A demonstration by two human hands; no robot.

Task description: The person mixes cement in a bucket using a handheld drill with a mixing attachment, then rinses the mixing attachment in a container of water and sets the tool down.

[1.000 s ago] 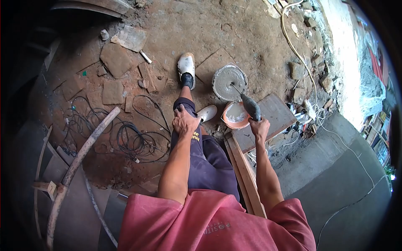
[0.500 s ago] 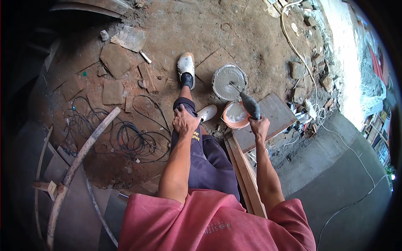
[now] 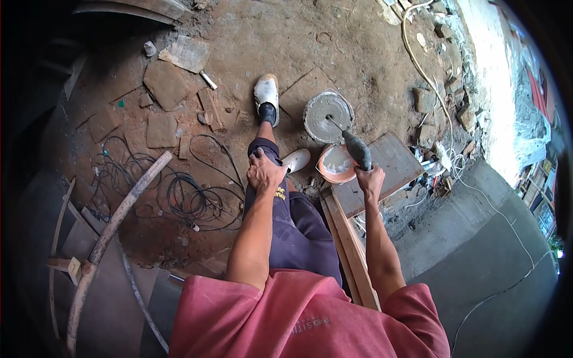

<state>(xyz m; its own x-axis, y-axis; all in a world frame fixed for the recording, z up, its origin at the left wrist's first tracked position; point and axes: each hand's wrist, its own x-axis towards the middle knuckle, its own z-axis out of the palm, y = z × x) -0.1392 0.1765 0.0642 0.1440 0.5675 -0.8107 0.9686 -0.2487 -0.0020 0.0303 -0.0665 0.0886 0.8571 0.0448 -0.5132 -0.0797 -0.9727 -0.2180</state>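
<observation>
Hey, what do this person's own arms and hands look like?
Both hands, left and right, are bare, without gloves. Short, loose, faded red shirt sleeves cover the upper arms; the forearms are uncovered.

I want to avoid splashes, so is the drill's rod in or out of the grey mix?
In: the rod runs from the drill in the right hand, its end hidden in the grey mix.

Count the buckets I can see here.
2. The larger bucket has the power tool dipping into its grey mix; the orange bucket is beside it, lower in the view. Others may be hidden.
</observation>
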